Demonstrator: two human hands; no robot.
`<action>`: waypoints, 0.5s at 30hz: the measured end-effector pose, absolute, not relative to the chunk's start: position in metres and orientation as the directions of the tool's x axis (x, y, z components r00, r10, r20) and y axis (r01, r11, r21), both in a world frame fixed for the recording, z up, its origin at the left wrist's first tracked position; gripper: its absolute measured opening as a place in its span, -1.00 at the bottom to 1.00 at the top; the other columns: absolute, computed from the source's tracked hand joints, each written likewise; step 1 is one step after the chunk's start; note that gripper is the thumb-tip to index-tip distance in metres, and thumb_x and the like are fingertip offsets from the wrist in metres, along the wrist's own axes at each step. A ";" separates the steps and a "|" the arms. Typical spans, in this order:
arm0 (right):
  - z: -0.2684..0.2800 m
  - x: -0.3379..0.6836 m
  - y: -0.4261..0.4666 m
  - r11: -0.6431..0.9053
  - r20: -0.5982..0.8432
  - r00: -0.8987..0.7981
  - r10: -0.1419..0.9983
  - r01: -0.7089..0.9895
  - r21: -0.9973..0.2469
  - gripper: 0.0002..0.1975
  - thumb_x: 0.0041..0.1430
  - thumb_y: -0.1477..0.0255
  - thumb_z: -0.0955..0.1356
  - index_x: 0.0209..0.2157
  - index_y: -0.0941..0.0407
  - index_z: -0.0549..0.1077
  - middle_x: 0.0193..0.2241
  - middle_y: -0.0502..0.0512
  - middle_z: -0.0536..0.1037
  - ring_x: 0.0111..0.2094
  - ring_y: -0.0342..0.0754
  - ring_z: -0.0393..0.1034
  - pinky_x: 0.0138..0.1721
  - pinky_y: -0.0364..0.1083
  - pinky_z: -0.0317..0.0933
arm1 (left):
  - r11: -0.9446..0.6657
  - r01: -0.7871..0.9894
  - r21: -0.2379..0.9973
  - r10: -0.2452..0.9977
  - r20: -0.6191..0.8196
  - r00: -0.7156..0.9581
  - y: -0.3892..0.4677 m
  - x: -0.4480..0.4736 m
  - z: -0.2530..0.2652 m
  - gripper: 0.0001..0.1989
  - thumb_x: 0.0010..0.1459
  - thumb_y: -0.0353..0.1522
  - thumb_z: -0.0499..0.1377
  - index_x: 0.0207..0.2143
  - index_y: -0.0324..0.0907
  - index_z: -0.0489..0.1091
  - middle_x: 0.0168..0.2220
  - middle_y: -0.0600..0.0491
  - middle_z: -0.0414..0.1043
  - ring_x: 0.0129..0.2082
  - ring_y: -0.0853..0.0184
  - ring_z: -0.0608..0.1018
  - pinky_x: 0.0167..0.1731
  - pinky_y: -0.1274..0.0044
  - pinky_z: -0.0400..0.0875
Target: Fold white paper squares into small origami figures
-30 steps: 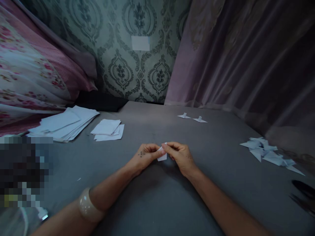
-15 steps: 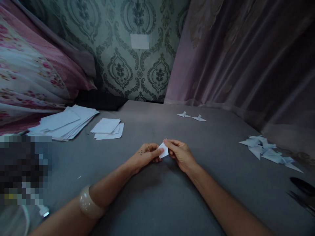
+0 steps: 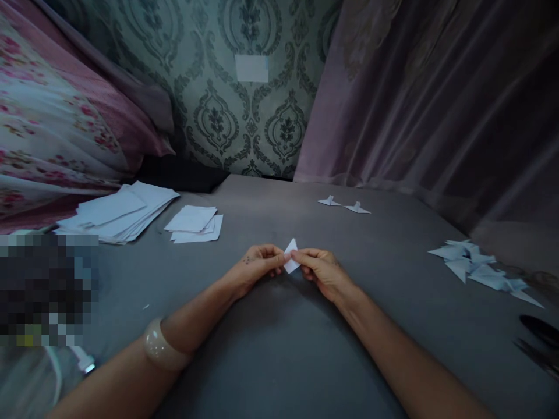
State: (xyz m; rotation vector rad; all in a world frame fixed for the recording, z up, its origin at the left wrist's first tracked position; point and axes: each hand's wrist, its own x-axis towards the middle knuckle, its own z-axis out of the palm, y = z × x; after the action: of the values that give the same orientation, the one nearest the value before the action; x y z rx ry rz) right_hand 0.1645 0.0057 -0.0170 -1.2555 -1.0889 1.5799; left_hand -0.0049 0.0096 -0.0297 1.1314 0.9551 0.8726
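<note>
A small piece of folded white paper [image 3: 292,265] is held up between my two hands over the middle of the table, its narrow tip pointing up. My left hand [image 3: 261,265] pinches its left edge between thumb and fingers. From the other side, my right hand [image 3: 321,269] pinches the right edge, thumb on the front face. Fingers behind the paper are partly hidden. Beyond my hands stand two small folded paper birds [image 3: 357,208]. A heap of several more folded paper birds [image 3: 476,265] lies to the right.
On the grey table [image 3: 271,349], a large stack of white paper [image 3: 117,212] and a smaller pile of paper squares [image 3: 194,221] lie at the left. A white cable [image 3: 82,358] is at the lower left. Dark-handled scissors [image 3: 539,331] rest at the right edge.
The folded paper has turned so that its tip points up, and my right thumb has shifted down onto its face. The whole view has moved slightly.
</note>
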 end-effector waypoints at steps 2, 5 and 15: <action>-0.018 0.166 0.007 -0.322 -0.296 -0.208 0.932 -0.101 -0.941 -0.67 -0.20 0.23 0.50 -0.47 0.21 0.54 -0.72 -0.12 0.26 -0.67 -0.30 0.03 -0.63 -0.20 -0.17 | 0.198 -0.068 0.978 0.923 -0.162 0.349 0.010 -0.007 -0.030 -0.73 -0.05 -0.21 0.30 -0.47 -0.26 0.42 -0.57 0.12 0.36 -0.58 0.52 0.33 -0.52 0.62 0.14; -0.017 0.171 0.009 -0.351 -0.302 -0.309 0.902 -0.118 -0.929 -0.68 -0.18 0.23 0.50 -0.45 0.20 0.54 -0.61 -0.05 0.37 -0.61 -0.29 0.12 -0.62 -0.23 -0.10 | 0.206 -0.083 0.975 0.924 -0.165 0.345 0.011 -0.007 -0.031 -0.74 -0.02 -0.21 0.27 -0.47 -0.26 0.45 -0.58 0.11 0.37 -0.58 0.52 0.33 -0.52 0.62 0.14; -0.015 0.181 0.013 -0.001 -0.062 -0.240 0.969 0.245 -0.970 -0.79 -0.02 0.30 0.42 -0.42 0.17 0.53 -0.64 -0.07 0.38 -0.61 -0.23 0.17 -0.53 -0.18 0.04 | -0.041 0.165 0.985 0.878 -0.044 0.476 0.017 -0.011 -0.023 -0.79 0.03 -0.29 0.21 -0.35 -0.28 0.45 -0.49 0.09 0.41 -0.52 0.45 0.38 -0.49 0.60 0.20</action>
State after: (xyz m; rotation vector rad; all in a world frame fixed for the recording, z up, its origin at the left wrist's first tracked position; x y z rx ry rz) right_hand 0.1806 0.0126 -0.0148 -1.2869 -1.5652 1.2912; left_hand -0.0106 0.0169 -0.0228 1.5260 0.9469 0.7440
